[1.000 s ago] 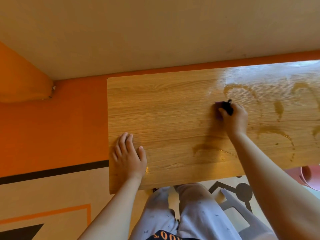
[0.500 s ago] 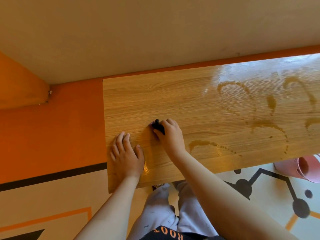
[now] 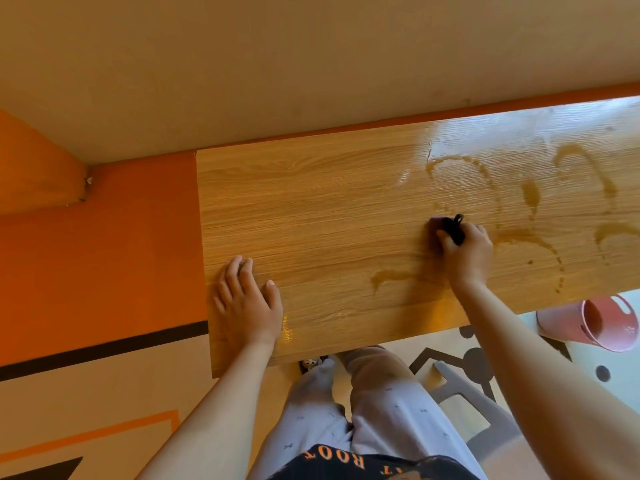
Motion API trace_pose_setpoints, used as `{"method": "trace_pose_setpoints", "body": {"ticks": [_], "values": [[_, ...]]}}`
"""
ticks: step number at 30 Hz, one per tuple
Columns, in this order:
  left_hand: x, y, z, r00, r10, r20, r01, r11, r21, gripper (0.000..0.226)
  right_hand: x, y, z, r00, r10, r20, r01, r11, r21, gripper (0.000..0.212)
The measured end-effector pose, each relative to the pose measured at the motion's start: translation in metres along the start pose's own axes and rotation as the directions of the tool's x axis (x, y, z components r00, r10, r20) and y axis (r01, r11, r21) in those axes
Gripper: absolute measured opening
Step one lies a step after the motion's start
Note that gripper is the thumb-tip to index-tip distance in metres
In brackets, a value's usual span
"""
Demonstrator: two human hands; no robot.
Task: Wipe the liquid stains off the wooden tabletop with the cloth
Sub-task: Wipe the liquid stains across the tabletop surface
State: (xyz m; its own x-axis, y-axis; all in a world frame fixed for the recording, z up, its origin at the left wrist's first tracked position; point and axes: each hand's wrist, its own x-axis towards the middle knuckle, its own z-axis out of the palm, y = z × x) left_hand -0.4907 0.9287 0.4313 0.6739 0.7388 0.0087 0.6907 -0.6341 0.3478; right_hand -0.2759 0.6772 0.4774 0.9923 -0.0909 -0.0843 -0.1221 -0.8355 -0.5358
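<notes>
The wooden tabletop (image 3: 311, 209) stretches from the middle of the view to the right edge. Brown liquid stains (image 3: 530, 195) curl across its right half, and one streak (image 3: 391, 277) lies nearer the front. My right hand (image 3: 467, 252) presses a small dark cloth (image 3: 452, 226) onto the wood, just left of the stains, fingers closed over it. Flat on the table's near left corner rests my left hand (image 3: 247, 301), fingers together, holding nothing.
A pink bucket (image 3: 602, 323) stands on the floor under the table's right front edge. A grey chair (image 3: 464, 400) is beside my legs. An orange and beige wall runs behind and to the left of the table.
My right hand swept the cloth left to near my left hand, then back right to the middle of the table. The left hand stayed flat in place.
</notes>
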Motion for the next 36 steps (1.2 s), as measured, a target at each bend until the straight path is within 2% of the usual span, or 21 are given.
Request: {"method": "trace_pose_setpoints", "body": {"ticks": [2,4,9,12,15,18,20,23,26,28,30,36], "values": [[-0.001,-0.001,0.000,1.000,0.003,0.003,-0.003,1.000,0.006,0.049,-0.017,-0.011,0.010,0.997,-0.056,0.045,0.055,0.998,0.021,0.022],[-0.001,-0.001,-0.001,1.000,0.006,0.000,-0.006,1.000,0.008,0.049,-0.042,-0.029,0.025,0.977,-0.180,0.118,0.175,0.983,0.052,0.018],[-0.002,0.001,-0.002,1.000,0.010,-0.002,-0.010,1.000,0.001,0.049,-0.108,-0.069,0.063,0.867,-0.425,0.259,0.405,0.905,0.130,0.016],[-0.002,0.002,-0.004,1.000,0.013,0.003,-0.013,1.000,0.000,0.049,-0.124,-0.074,0.073,0.815,-0.500,0.293,0.485,0.865,0.126,0.018],[-0.002,0.001,-0.003,1.000,0.018,-0.001,-0.018,1.000,0.000,0.049,-0.109,-0.061,0.062,0.836,-0.470,0.283,0.449,0.883,0.138,0.016],[-0.001,0.000,-0.001,1.000,0.020,-0.011,-0.020,1.000,0.005,0.049,-0.080,-0.031,0.034,0.934,-0.316,0.169,0.298,0.947,0.123,0.013],[-0.002,0.000,0.000,1.000,0.021,-0.018,-0.021,1.000,0.003,0.049,-0.059,-0.004,0.012,0.972,-0.213,0.097,0.205,0.975,0.090,0.015],[-0.002,0.000,0.000,0.999,0.029,-0.024,-0.029,1.000,-0.006,0.049,-0.040,0.032,-0.015,0.995,-0.091,0.037,0.091,0.996,0.016,0.020],[-0.001,0.000,0.000,0.999,0.026,-0.026,-0.026,1.000,-0.006,0.049,-0.039,0.039,-0.018,1.000,-0.025,0.012,0.025,1.000,0.001,0.017],[-0.001,-0.001,0.001,0.999,0.026,-0.020,-0.026,1.000,-0.003,0.049,-0.048,0.024,-0.008,0.997,-0.062,0.036,0.062,0.998,0.001,0.018],[-0.002,-0.001,0.001,0.999,0.028,-0.021,-0.028,1.000,-0.001,0.049,-0.067,0.003,0.008,0.981,-0.164,0.103,0.161,0.986,0.035,0.018],[-0.002,-0.003,0.001,0.999,0.034,-0.019,-0.034,0.999,0.009,0.049,-0.142,-0.036,0.049,0.865,-0.429,0.260,0.406,0.903,0.139,0.017]]}}
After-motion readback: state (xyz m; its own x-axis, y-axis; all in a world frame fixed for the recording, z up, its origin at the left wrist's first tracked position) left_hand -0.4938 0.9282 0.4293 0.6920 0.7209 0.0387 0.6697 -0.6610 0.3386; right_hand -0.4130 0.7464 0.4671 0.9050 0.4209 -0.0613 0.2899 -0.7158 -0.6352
